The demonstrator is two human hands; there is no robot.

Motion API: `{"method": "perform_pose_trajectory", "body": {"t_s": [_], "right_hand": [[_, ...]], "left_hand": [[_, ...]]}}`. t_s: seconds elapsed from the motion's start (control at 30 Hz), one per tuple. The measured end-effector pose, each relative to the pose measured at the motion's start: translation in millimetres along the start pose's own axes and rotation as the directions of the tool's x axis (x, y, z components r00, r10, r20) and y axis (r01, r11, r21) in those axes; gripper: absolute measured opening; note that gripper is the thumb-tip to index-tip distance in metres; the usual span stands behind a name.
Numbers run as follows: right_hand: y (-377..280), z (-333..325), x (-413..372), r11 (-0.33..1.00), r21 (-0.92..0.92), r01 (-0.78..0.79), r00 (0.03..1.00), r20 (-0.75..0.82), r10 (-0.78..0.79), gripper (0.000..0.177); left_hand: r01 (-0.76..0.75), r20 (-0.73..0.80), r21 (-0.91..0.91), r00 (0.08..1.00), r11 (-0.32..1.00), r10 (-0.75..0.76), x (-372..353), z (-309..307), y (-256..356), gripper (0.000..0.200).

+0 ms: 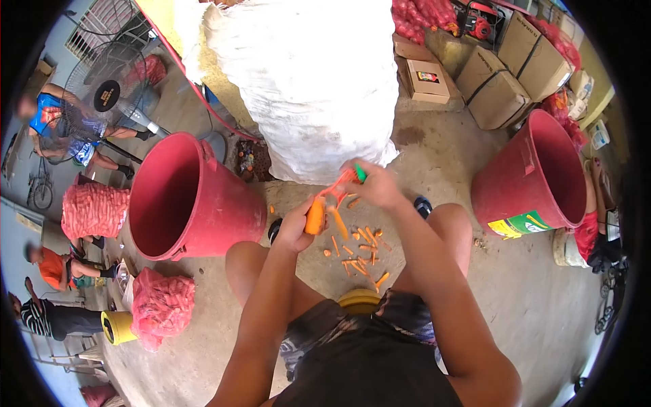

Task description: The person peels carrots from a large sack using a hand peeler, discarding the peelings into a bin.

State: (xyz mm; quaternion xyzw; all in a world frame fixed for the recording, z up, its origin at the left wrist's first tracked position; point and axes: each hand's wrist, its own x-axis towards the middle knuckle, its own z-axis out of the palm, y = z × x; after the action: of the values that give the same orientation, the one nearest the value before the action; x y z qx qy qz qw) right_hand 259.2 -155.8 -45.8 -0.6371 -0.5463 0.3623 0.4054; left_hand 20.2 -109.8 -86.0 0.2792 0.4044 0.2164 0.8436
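My left hand (296, 226) is closed around an orange carrot (315, 216), its thick end pointing toward me. My right hand (377, 184) grips a peeler (346, 178) with a red-orange body and a green part showing by the fingers. The peeler is close against the carrot, and its blade is too blurred to make out clearly. A broad strip of carrot peel (338, 223) hangs just beside the carrot. Below my hands, several carrot peelings (366, 247) lie scattered on the concrete floor between my feet.
A large white sack (312, 88) stands ahead. Red bins stand at left (230, 210) and right (502, 183). Bagged carrots (161, 305) sit at lower left, near a yellow bucket (119, 327). A fan (105, 95) and other people are farther left; cardboard boxes (491, 88) are at upper right.
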Motion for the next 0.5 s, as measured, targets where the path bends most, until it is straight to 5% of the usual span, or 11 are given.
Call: {"method": "perform_pose_trajectory", "body": {"t_s": [0.03,0.1,0.23,0.3,0.43,0.5], "right_hand": [[-4,7,-5,1.000,-0.004,0.005,1.000,0.003,-0.005,0.047],[-7,21,-15,0.880,-0.245,0.408,0.909,0.198,-0.366,0.045],[36,8,13,0.906,-0.201,0.372,0.926,0.006,-0.378,0.046],[54,-1,27,0.989,0.142,-0.035,0.999,0.025,0.032,0.048],[0,12,-11,0.974,0.030,0.226,0.973,0.046,-0.227,0.047],[-7,15,-20,0.893,-0.225,0.391,0.919,0.149,-0.365,0.047]], "left_hand": [[-0.038,-0.037,-0.035,0.999,0.999,0.036,2,5,0,0.038],[-0.072,-0.081,-0.069,0.994,0.995,0.067,1,6,1,0.039],[0.004,0.034,0.043,0.999,0.999,-0.006,-3,-2,-2,0.038],[0.042,0.051,0.083,0.998,0.996,-0.047,-1,-6,-1,0.038],[-0.032,-0.080,-0.011,0.996,0.999,0.031,0,11,-1,0.039],[-0.042,-0.106,-0.097,0.994,0.994,0.031,-2,11,-3,0.039]]}}
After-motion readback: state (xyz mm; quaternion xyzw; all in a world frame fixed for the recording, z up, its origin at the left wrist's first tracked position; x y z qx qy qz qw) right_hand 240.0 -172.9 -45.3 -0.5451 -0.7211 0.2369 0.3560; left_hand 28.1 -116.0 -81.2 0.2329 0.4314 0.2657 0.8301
